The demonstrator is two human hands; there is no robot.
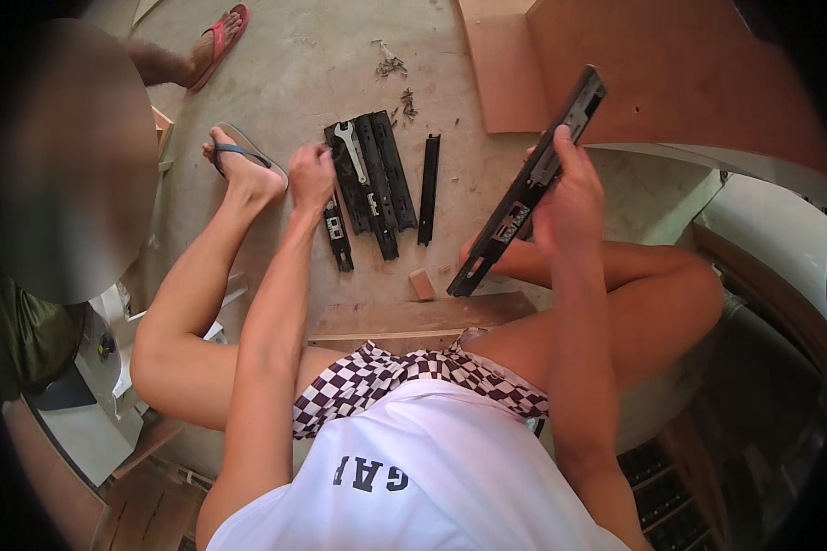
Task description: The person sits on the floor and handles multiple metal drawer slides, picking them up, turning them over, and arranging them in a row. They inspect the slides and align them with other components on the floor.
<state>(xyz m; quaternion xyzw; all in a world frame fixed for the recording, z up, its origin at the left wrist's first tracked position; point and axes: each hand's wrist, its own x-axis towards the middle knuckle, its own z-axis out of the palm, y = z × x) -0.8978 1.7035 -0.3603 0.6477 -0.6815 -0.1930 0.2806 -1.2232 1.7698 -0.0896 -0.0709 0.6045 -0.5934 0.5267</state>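
Grey floor [285, 83], black rail [524, 190] held aslant, upper end rightward

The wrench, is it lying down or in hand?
Lying down: the wrench rests on black rails; the left hand is beside it, and the right hand holds another rail.

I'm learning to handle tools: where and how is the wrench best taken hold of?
Probably pinch the wrench across its slim middle, from above: it lies on the black rails, nothing covering it, and is narrower there than at its head.
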